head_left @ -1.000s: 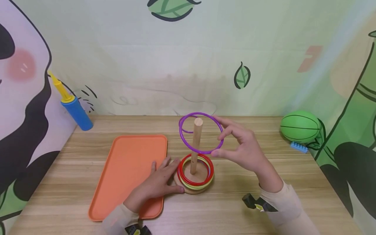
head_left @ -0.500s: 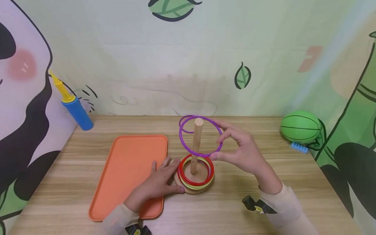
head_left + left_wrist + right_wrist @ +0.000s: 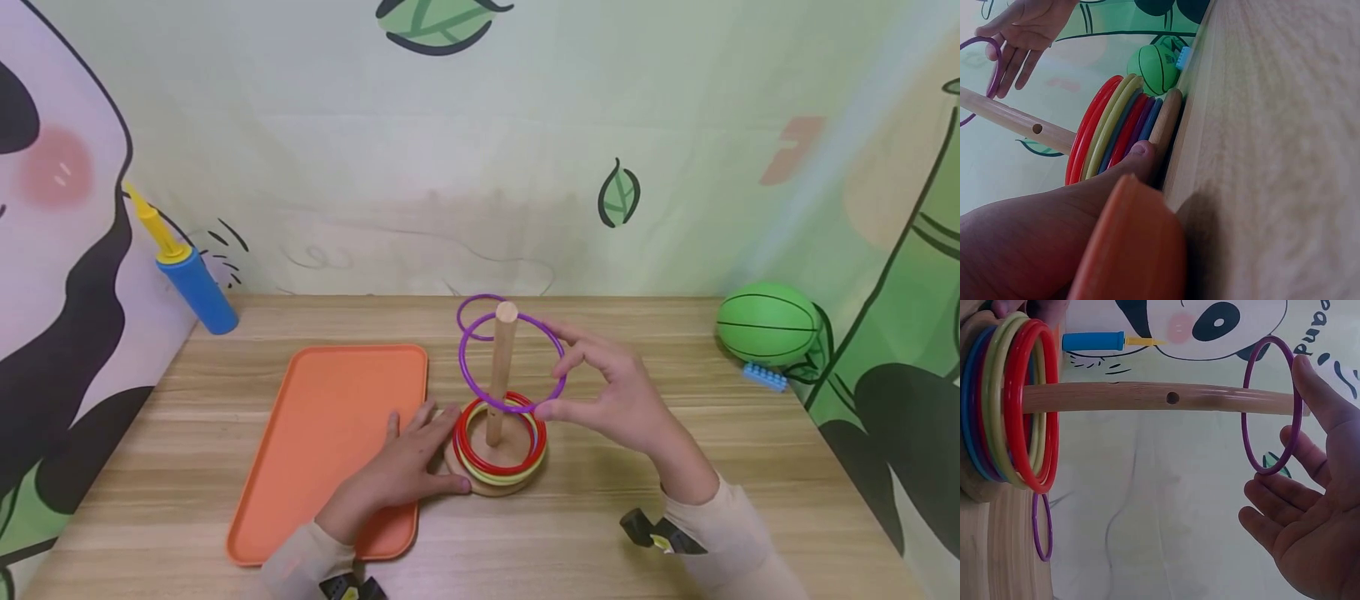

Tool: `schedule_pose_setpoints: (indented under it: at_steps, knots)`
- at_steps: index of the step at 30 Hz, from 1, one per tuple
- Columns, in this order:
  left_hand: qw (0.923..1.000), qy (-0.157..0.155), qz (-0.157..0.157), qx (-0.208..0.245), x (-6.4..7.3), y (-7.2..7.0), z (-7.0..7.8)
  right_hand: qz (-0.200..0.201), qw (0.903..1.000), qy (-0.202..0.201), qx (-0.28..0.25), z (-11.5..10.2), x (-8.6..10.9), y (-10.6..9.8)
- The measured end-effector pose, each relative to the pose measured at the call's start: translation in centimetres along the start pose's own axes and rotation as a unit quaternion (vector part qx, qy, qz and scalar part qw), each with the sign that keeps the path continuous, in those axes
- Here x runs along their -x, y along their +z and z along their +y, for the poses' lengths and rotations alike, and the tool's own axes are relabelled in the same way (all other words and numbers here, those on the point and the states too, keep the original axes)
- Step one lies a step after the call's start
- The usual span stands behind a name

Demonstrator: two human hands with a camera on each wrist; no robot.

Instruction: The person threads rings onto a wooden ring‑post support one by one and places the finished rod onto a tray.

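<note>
Now the purple ring [image 3: 512, 361] sits lower than it did a moment ago. It has slipped down over the top of the wooden peg [image 3: 501, 369], so the peg pokes up through it. Before, the ring was up near the peg's tip; now its lower edge almost reaches the red ring [image 3: 498, 442] on top of the pile. That seems to mean the ring is safely on the peg and only has to drop the rest of the way.

The right hand [image 3: 615, 392] is at the ring's right side. Its thumb and fingers are spread and nearly straight (the right wrist view shows them loose, with the ring just at the fingertips), so the hand guides the ring more than it grips it.

The left hand [image 3: 405, 467] lies flat on the table [image 3: 675, 467], fingers straight, with its thumb against the round wooden base [image 3: 1166, 122]. It has not moved. It rests partly on the orange tray [image 3: 330, 433] and holds nothing.

On the base lie the red ring, a yellow-green ring [image 3: 1110, 125] and more rings under them. Another purple ring [image 3: 474, 315] lies on the table behind the peg. A blue and yellow pump [image 3: 183, 271] leans at the far left. A green ball [image 3: 765, 323] and a small blue block [image 3: 763, 377] sit at the far right.
</note>
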State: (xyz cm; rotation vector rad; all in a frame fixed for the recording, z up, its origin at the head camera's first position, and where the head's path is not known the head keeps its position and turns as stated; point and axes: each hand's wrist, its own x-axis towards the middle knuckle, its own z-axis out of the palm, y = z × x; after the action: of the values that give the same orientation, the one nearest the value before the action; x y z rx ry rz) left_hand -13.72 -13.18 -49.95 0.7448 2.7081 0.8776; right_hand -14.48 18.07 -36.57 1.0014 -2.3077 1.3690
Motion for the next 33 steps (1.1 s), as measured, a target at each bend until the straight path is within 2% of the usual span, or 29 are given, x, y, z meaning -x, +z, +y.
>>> schedule_pose_setpoints:
  at_steps: [6,17,33]
  knots:
    - [1.0000,0.001,0.000,0.001,0.0,0.0,-0.1,-0.006,0.9999,0.016,0.003,0.4,0.5,0.3]
    - [1.0000,0.003,0.004,0.005,0.0,0.1,-0.1,-0.005,1.0000,0.006,0.006,1.2,0.9,1.3]
    - [0.9999,-0.002,0.004,0.010,0.0,0.1,-0.1,-0.026,0.9991,0.034,-0.004,2.5,1.9,2.1]
